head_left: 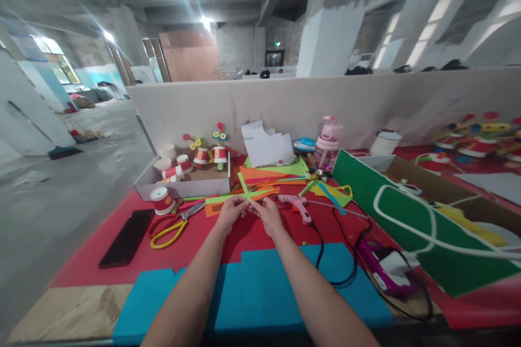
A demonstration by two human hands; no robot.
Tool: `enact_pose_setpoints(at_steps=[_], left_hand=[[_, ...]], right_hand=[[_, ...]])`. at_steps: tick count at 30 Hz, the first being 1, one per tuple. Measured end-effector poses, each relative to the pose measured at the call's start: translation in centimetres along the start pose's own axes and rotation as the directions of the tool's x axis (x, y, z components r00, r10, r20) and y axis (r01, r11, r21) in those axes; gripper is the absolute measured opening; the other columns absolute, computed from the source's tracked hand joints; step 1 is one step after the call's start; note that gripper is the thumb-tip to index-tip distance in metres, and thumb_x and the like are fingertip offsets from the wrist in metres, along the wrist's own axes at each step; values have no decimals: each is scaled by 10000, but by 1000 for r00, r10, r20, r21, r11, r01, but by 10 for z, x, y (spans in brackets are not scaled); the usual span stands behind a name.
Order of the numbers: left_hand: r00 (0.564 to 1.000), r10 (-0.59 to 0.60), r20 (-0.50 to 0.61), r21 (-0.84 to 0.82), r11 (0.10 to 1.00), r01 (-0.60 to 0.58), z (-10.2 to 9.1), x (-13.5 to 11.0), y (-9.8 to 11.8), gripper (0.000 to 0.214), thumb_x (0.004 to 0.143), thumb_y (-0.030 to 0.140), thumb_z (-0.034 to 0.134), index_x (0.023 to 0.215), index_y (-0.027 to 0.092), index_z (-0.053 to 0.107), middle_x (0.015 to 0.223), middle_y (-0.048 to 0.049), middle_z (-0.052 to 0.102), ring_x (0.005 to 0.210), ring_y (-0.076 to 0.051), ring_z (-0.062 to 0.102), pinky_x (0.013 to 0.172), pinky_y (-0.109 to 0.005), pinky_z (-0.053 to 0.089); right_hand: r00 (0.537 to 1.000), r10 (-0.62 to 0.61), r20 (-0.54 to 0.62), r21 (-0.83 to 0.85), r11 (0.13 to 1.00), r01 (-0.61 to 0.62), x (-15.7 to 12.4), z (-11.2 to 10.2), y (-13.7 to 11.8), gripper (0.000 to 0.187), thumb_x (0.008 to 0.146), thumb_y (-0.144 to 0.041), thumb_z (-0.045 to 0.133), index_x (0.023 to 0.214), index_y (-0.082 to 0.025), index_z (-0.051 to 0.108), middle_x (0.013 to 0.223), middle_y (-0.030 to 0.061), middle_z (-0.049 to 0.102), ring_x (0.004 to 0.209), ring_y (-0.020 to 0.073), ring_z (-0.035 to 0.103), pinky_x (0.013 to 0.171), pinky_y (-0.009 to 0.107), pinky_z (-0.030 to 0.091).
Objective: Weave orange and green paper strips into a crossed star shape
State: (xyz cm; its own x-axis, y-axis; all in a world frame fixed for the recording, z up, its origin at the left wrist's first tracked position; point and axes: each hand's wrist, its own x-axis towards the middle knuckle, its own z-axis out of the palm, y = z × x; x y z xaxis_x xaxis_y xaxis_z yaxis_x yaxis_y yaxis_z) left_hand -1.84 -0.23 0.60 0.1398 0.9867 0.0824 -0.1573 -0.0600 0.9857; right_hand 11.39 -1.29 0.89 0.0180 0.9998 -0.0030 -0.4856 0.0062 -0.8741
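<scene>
Crossed light-green paper strips [245, 188] stand up between my hands above the red tabletop. My left hand [233, 213] pinches their lower left part, fingers closed. Closed on the lower right part is my right hand [265, 214], its fingertips close to the left ones. Behind the strips lie orange paper [212, 209] and more coloured sheets. A pink hot glue gun [296, 207] lies just right of my right hand, its small red light lit. Scissors [179, 225] with red and yellow handles rest left of my left hand.
A black phone [127, 238] lies at the left. Behind it stands a box [191, 188] with paper cups and cup figures. A green-sided box [391, 217], a purple power strip [382, 271] and cables occupy the right. Blue sheets [256, 298] cover the front edge.
</scene>
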Motion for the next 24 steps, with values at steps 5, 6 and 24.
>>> enact_pose_setpoints(at_steps=[5, 6, 24], left_hand=[[1000, -5, -13, 51, 999, 6, -3, 1, 2, 327, 636, 408, 757, 736, 133, 609, 569, 6, 596, 459, -77, 489, 478, -202, 373], [1000, -12, -14, 60, 998, 13, -3, 0, 3, 325, 634, 404, 758, 738, 132, 615, 570, 4, 598, 462, -78, 492, 479, -201, 372], [1000, 30, -2, 62, 998, -30, -1, -2, 8, 331, 641, 420, 762, 721, 131, 623, 585, -9, 610, 483, -80, 483, 500, -206, 365]], right_hand=[[998, 33, 46, -24, 999, -32, 1, -2, 0, 395, 516, -392, 834, 765, -150, 645, 643, 5, 667, 588, 131, 624, 653, 297, 547], [996, 44, 71, -32, 999, -42, 1, -3, 0, 383, 526, -396, 828, 756, -144, 655, 636, 9, 666, 585, 132, 623, 656, 299, 547], [1000, 18, 22, -35, 999, -17, -1, -2, 3, 349, 519, -378, 829, 739, -151, 682, 664, 10, 666, 628, 131, 613, 685, 296, 542]])
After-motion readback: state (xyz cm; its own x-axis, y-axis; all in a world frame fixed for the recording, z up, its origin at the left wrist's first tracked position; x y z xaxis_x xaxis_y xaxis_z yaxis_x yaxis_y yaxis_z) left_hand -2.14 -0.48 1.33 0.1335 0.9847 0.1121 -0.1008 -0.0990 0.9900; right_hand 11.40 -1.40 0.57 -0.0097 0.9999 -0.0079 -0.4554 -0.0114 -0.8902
